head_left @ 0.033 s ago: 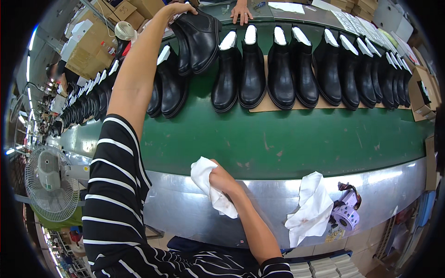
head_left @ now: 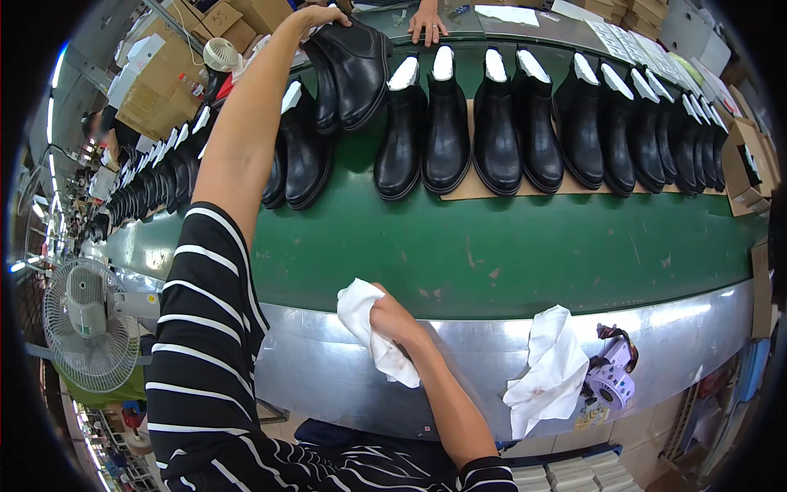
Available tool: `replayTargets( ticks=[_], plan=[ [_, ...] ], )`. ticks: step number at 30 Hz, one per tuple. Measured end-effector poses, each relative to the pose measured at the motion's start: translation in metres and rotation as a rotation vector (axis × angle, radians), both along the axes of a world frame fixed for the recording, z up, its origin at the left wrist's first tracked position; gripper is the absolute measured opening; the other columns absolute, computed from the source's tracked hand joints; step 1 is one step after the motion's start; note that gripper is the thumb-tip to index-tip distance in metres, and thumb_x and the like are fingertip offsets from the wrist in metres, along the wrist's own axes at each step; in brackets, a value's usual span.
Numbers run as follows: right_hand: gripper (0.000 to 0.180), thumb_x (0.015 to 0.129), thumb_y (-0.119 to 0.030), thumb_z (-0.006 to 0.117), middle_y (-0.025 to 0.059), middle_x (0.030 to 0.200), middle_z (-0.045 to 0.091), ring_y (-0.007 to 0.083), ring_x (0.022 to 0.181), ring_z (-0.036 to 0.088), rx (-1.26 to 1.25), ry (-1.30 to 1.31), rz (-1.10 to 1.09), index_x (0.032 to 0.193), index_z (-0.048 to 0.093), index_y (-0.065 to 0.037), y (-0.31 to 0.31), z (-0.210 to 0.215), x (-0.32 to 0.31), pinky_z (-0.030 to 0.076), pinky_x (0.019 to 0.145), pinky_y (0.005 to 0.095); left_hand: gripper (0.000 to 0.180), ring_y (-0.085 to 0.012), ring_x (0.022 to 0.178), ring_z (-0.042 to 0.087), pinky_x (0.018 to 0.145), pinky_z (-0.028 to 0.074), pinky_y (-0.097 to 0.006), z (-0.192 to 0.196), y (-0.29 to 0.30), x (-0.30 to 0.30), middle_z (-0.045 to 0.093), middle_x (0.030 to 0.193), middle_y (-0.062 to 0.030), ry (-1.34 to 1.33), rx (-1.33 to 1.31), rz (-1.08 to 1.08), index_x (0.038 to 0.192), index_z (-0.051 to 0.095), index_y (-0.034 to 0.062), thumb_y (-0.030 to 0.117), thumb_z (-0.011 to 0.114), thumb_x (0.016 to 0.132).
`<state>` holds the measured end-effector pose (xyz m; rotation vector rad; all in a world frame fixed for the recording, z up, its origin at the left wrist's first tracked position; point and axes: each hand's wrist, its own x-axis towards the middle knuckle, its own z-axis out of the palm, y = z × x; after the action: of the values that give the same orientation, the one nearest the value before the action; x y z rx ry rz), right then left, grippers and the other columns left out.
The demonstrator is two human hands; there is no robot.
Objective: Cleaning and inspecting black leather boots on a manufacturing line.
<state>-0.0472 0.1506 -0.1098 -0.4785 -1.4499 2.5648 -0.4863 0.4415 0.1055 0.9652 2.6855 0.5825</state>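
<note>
Across the green table [head_left: 369, 254], boots [head_left: 357, 74] are gripped, toes down, under the left hand [head_left: 321, 15], and cloth [head_left: 357, 307] this side by the right hand [head_left: 393, 318].

Hardly any visible change.

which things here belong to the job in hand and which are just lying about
Seemingly in the job:
- left hand, holding black Chelsea boots
- right hand, gripping white cloth
- matching row of boots
- second white cloth, perhaps

Likely just lying about:
- purple object beside that cloth
- cardboard boxes at back left
</note>
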Motion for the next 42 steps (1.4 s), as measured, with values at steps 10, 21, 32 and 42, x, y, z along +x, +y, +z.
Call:
replayTargets(
  ticks=[10, 21, 32, 42],
  plan=[
    [0.020, 0.086, -0.001, 0.056, 0.0047, 0.098, 0.065, 0.0130, 0.090, 0.059, -0.056, 0.030, 0.007, 0.104, 0.063, -0.003, -0.005, -0.003, -0.002, 0.048, 0.077, 0.0295, 0.097, -0.0424, 0.117, 0.057, 0.090, 0.050, -0.046, -0.002, 0.024, -0.021, 0.052, 0.135, -0.0293, 0.077, 0.165, -0.075, 0.133, 0.051, -0.0092, 0.050, 0.081, 0.062],
    [0.012, 0.082, -0.001, 0.057, 0.0029, 0.085, 0.064, 0.0114, 0.080, 0.058, -0.067, 0.046, -0.010, 0.091, 0.064, -0.003, 0.007, -0.001, 0.005, 0.047, 0.069, 0.0283, 0.069, -0.0298, 0.109, 0.067, 0.094, 0.052, -0.043, -0.086, 0.087, 0.008, 0.070, 0.118, -0.0165, 0.267, 0.001, -0.025, 0.110, 0.074, 0.0064, 0.052, 0.080, 0.059],
    [0.017, 0.081, -0.001, 0.058, 0.0053, 0.087, 0.066, 0.0148, 0.081, 0.061, -0.092, 0.084, -0.001, 0.096, 0.067, -0.003, 0.002, -0.009, 0.004, 0.049, 0.073, 0.0300, 0.080, -0.0411, 0.138, 0.041, 0.112, 0.027, -0.058, -0.129, 0.096, 0.012, 0.044, 0.149, -0.0216, 0.416, 0.056, -0.018, 0.137, 0.058, 0.0147, 0.065, 0.063, 0.075],
    [0.019, 0.092, -0.021, 0.068, 0.0019, 0.097, 0.069, 0.0111, 0.091, 0.064, -0.188, -0.120, -0.138, 0.103, 0.071, -0.006, -0.001, -0.005, 0.007, 0.050, 0.078, 0.0277, 0.035, -0.0369, 0.111, 0.058, 0.096, 0.044, -0.049, -0.054, -0.095, 0.069, 0.064, 0.117, -0.0158, 0.952, 0.726, 0.000, 0.097, 0.073, 0.0094, 0.041, 0.066, 0.083]
  ],
)
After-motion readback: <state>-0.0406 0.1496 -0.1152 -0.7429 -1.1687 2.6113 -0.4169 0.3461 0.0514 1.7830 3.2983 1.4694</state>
